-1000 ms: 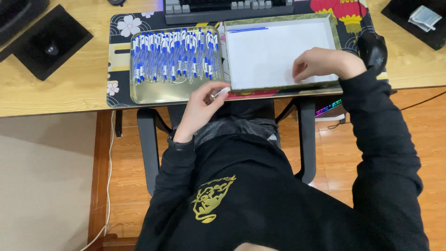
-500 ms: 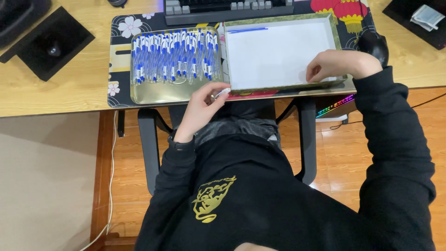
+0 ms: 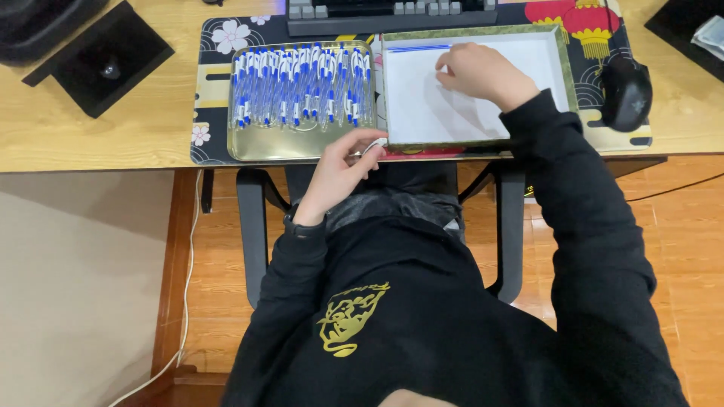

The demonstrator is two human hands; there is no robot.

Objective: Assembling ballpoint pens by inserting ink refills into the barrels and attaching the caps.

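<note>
A gold tray (image 3: 260, 145) on the desk mat holds several blue-and-white pens (image 3: 302, 87) laid side by side. To its right, a white-lined tray with a green rim (image 3: 567, 75) has one blue pen (image 3: 418, 47) lying along its far edge. My left hand (image 3: 343, 166) is at the desk's near edge between the two trays, fingers pinched on a small white pen (image 3: 375, 144). My right hand (image 3: 479, 71) rests inside the white tray near the top, fingers curled just below the blue pen. Whether it holds anything is hidden.
A patterned desk mat (image 3: 215, 83) lies under both trays, with a keyboard (image 3: 392, 9) behind them. A black mouse (image 3: 626, 90) sits right of the white tray. A black square stand (image 3: 105, 64) is at the far left. Chair armrests (image 3: 253, 226) flank my lap.
My right hand has moved from the white tray's near right corner up and left to its upper middle. My left hand has stayed at the desk edge with the white pen.
</note>
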